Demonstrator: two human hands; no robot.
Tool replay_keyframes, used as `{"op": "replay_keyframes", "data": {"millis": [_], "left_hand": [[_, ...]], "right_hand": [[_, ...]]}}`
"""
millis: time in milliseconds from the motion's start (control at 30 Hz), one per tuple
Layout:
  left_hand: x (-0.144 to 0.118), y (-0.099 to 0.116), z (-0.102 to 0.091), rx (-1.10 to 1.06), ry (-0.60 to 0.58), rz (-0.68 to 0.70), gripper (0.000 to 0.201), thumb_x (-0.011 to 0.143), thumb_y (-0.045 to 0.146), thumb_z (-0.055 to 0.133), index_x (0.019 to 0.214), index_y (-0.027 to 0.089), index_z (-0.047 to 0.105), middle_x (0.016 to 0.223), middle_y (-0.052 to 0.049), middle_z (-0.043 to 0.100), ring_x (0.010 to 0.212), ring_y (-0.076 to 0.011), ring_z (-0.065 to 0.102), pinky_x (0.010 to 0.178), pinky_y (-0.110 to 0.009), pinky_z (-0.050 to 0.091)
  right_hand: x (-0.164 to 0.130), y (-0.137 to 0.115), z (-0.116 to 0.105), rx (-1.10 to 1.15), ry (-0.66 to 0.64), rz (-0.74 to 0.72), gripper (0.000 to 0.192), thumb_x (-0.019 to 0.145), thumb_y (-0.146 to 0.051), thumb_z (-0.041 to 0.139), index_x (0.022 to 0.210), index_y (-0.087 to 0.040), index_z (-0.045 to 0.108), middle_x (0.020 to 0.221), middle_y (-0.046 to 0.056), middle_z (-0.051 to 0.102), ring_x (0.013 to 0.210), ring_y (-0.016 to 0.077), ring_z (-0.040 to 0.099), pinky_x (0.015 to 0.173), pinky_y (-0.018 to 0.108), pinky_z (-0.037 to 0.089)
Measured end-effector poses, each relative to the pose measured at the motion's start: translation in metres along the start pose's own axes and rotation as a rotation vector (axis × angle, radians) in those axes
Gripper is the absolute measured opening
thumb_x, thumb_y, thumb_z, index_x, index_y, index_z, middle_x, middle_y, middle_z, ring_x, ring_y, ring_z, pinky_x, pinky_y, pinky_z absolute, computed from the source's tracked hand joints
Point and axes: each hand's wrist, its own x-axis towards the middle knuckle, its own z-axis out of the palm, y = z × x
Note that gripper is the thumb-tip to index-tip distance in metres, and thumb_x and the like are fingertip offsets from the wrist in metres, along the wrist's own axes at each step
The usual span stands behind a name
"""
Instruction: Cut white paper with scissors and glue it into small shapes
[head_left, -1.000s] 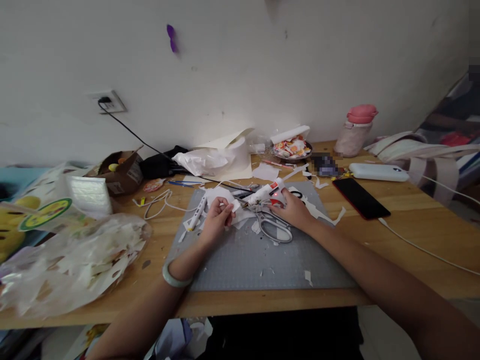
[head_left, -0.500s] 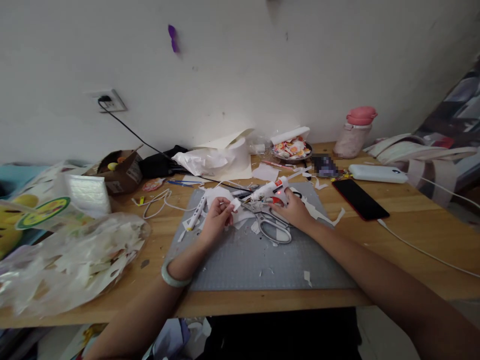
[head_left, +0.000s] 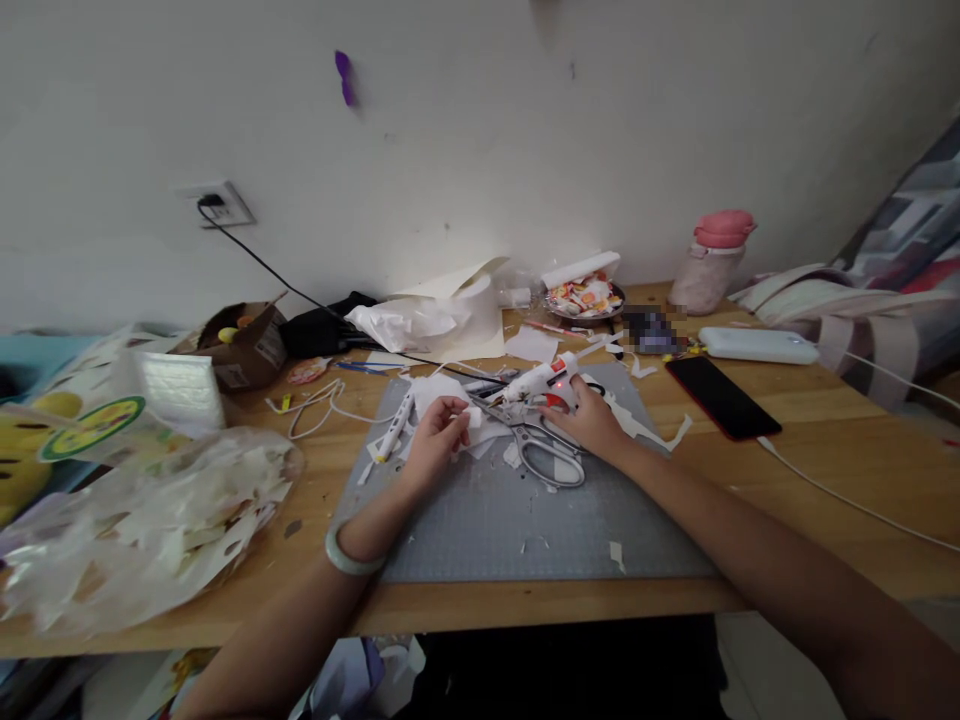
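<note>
The paper scrap (head_left: 472,416) has edged toward the glue gun (head_left: 541,380) my right hand (head_left: 589,420) grips; I pinch it in my left hand (head_left: 435,440), risking burnt fingertips

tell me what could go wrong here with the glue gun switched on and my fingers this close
The glue gun in the right hand shows a red light and its nozzle points at the small paper piece pinched by the left hand; fingertips could get burned. Loose scraps and scissors beneath could catch drips.
</note>
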Motion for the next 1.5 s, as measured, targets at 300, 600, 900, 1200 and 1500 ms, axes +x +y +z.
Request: {"op": "replay_keyframes", "data": {"millis": [300, 600, 900, 1200, 1500], "left_hand": [[-0.001, -0.002, -0.001, 0.107, -0.038, 0.058, 0.018, 0.075, 0.033, 0.056, 0.079, 0.019, 0.045, 0.053, 0.007, 0.045, 0.044, -0.008, 0.039, 0.044, -0.019, 0.027], [0.0, -0.001, -0.004, 0.3, -0.079, 0.187, 0.011, 0.081, 0.031, 0.049, 0.081, 0.02, 0.045, 0.067, 0.004, 0.048, 0.055, -0.0108, 0.042, 0.053, -0.022, 0.031], [0.001, -0.005, -0.005, 0.358, -0.123, 0.151, 0.013, 0.08, 0.032, 0.052, 0.081, 0.018, 0.051, 0.068, 0.003, 0.047, 0.062, -0.0126, 0.043, 0.057, -0.022, 0.035], [-0.004, 0.005, -0.001, 0.33, -0.166, 0.093, 0.025, 0.082, 0.041, 0.048, 0.085, 0.018, 0.059, 0.076, -0.001, 0.06, 0.065, -0.0148, 0.051, 0.061, -0.025, 0.04], [-0.006, 0.013, -0.007, 0.676, -0.342, 0.222, 0.037, 0.059, 0.031, 0.076, 0.092, 0.019, 0.064, 0.086, -0.005, 0.063, 0.074, -0.0203, 0.055, 0.066, -0.029, 0.043]], "right_hand": [[0.0, -0.003, -0.002, -0.009, -0.009, 0.01, 0.034, 0.07, -0.045, 0.062, 0.091, -0.019, 0.054, 0.081, 0.007, 0.065, 0.074, 0.0233, 0.063, 0.063, 0.031, 0.046], [0.003, -0.001, -0.001, 0.117, -0.036, 0.044, 0.039, 0.071, -0.045, 0.061, 0.098, -0.018, 0.051, 0.092, 0.01, 0.066, 0.086, 0.0261, 0.063, 0.073, 0.036, 0.048], [0.003, -0.002, -0.002, 0.076, -0.003, 0.043, 0.036, 0.069, -0.045, 0.062, 0.092, -0.019, 0.053, 0.085, 0.008, 0.066, 0.08, 0.0249, 0.063, 0.069, 0.035, 0.049], [0.002, -0.004, -0.003, 0.068, -0.011, 0.041, 0.034, 0.07, -0.046, 0.062, 0.088, -0.019, 0.051, 0.083, 0.007, 0.065, 0.077, 0.024, 0.062, 0.066, 0.033, 0.047], [0.002, -0.007, -0.005, 0.012, -0.003, 0.066, 0.036, 0.069, -0.044, 0.063, 0.091, -0.019, 0.052, 0.085, 0.009, 0.065, 0.077, 0.0254, 0.063, 0.065, 0.033, 0.047]]}}
